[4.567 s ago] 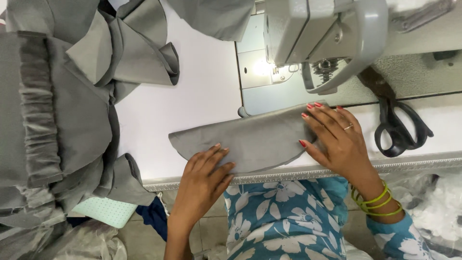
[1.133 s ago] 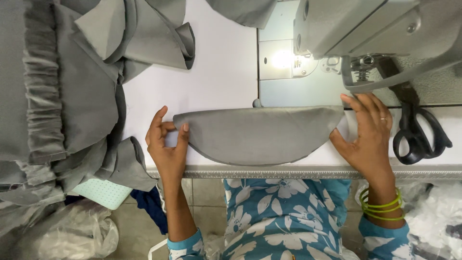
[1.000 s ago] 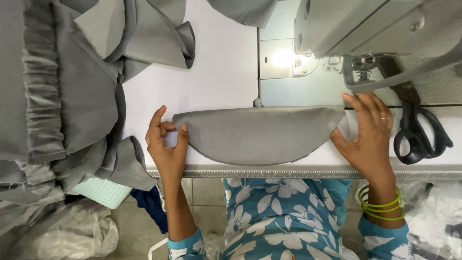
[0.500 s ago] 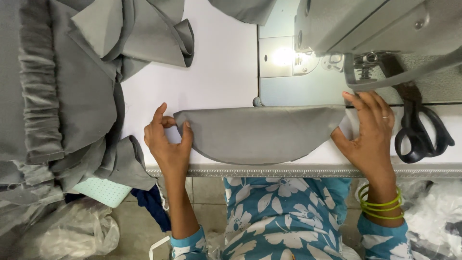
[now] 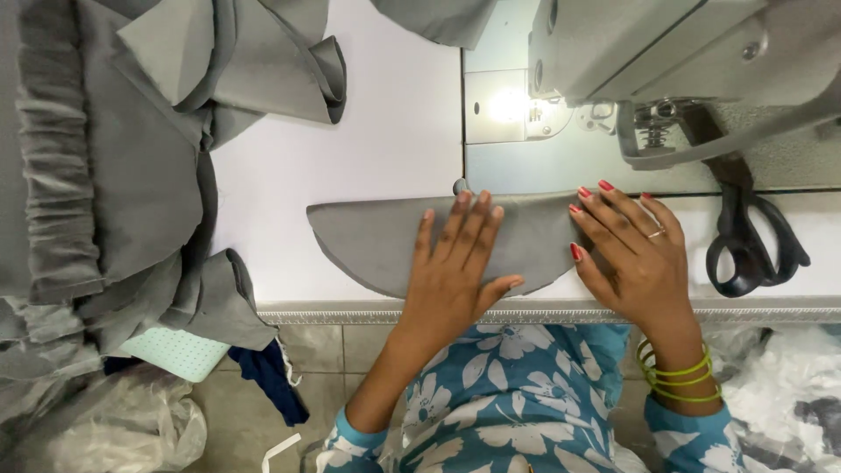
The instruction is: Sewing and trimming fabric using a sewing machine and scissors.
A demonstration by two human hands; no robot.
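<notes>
Grey half-moon fabric piece [image 5: 377,241] lies flat on the white tabletop [image 5: 385,140], straight edge toward 12 o'clock, curved edge toward 6, just inside the tabletop's front rim. Left hand [image 5: 455,263] w/ fingers spread flat, palm pressing the cloth's middle, gripping nothing. Right hand [image 5: 635,254] at 3 o'clock of the left, fingers splayed, red-nailed tips on the cloth's right end, also gripping nothing. Grey sewing machine [image 5: 648,52] at 12–1 o'clock, lamp lit. Black-handled scissors [image 5: 745,236] just beside the right hand, at its 3 o'clock, not touching. Heap of grey cloth [image 5: 105,175] fills the 9 o'clock side.
</notes>
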